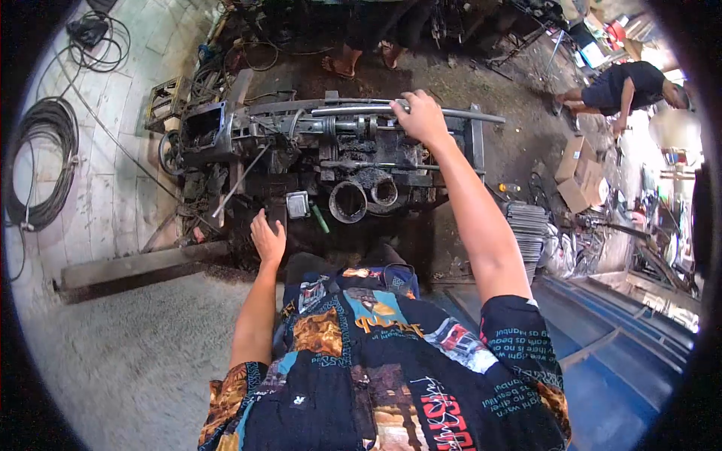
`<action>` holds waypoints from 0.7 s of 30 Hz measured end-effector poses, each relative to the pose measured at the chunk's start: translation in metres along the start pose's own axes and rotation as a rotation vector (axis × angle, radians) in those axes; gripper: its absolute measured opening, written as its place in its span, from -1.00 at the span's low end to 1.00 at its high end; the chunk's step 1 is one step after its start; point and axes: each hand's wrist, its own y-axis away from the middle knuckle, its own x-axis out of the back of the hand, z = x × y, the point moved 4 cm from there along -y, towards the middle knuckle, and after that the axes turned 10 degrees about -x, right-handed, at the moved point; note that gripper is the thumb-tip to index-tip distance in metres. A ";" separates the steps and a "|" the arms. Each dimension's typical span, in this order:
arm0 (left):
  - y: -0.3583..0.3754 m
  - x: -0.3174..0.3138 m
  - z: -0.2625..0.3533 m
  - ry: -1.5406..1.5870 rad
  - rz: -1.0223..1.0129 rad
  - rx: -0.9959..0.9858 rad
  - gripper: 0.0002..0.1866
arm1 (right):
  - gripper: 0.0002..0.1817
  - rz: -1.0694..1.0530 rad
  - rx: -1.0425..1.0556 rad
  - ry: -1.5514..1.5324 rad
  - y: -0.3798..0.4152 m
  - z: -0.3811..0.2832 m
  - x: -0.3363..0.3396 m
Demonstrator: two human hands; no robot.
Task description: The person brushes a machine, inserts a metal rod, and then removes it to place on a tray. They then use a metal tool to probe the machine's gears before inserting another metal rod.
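Note:
A long grey metal rod point(470, 114) lies across the top of a dark, greasy lathe-like machine point(342, 128). My right hand point(421, 119) is closed over this rod, with the fingertips partly hidden on the far side. Low on the machine's left, my left hand point(268, 237) is held with fingers apart and nothing in it. Close to it a slanted metal lever point(239, 183) sticks out toward me. Just right of that hand are a small square metal tray point(298, 204) and a green cylindrical object point(319, 219).
Two round containers point(348, 202) stand at the machine's near side. Coiled black cable point(45, 161) is at the left wall. A long beam point(143, 264) lies on the left. Cardboard boxes point(579, 174) and a crouching person point(628, 90) are at right; another person's bare feet point(340, 66) show beyond the machine.

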 end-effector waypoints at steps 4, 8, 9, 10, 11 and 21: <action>0.011 -0.015 0.041 0.118 -0.054 0.027 -0.50 | -0.51 -0.096 0.022 0.104 0.006 0.028 -0.012; 0.027 -0.056 0.056 0.183 -0.093 0.041 -0.54 | -0.50 -0.038 0.102 0.183 0.010 0.031 -0.015; 0.029 -0.064 0.059 0.187 -0.108 0.052 -0.53 | -0.50 -0.044 0.102 0.183 0.010 0.033 -0.016; 0.032 -0.070 0.061 0.188 -0.113 0.058 -0.53 | -0.51 -0.070 0.108 0.209 0.008 0.035 -0.016; 0.035 -0.082 0.062 0.233 -0.184 0.127 -0.52 | -0.52 -0.095 0.114 0.237 0.004 0.036 -0.017; 0.075 -0.246 -0.001 0.985 -0.373 0.764 -0.35 | -0.67 -0.436 0.075 0.414 -0.031 0.047 -0.032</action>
